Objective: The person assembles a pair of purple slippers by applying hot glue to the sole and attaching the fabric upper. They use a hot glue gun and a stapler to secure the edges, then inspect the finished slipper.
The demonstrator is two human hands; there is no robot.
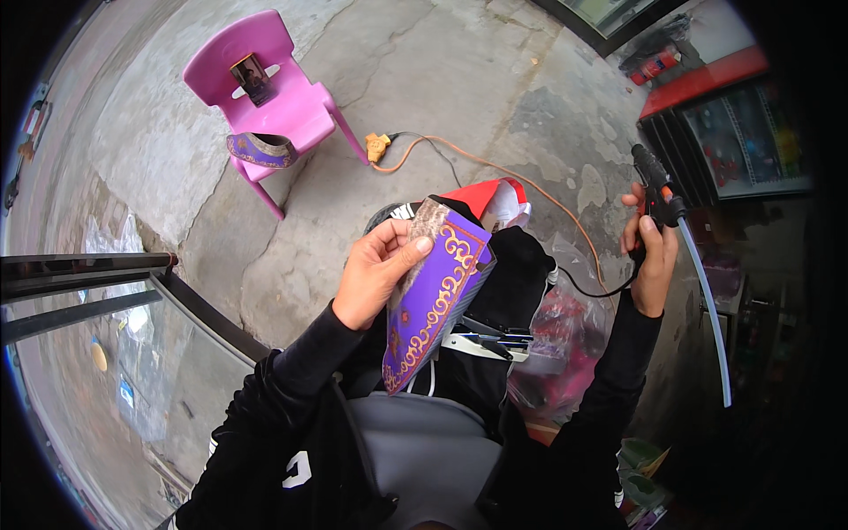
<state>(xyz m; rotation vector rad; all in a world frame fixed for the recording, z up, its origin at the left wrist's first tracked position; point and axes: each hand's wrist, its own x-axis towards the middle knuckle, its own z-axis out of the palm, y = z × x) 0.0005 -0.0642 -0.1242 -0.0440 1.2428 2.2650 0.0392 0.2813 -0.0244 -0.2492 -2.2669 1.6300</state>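
The left hand (375,272) pinches a long, fuzzy-edged purple band (435,305), slanting tip down-left; the right hand (654,263) grips a glue gun (657,181).

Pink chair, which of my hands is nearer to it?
Left. Your left hand, holding the purple piece, is below-right of the pink chair in frame; your right hand, gripping the glue gun, is farther right.
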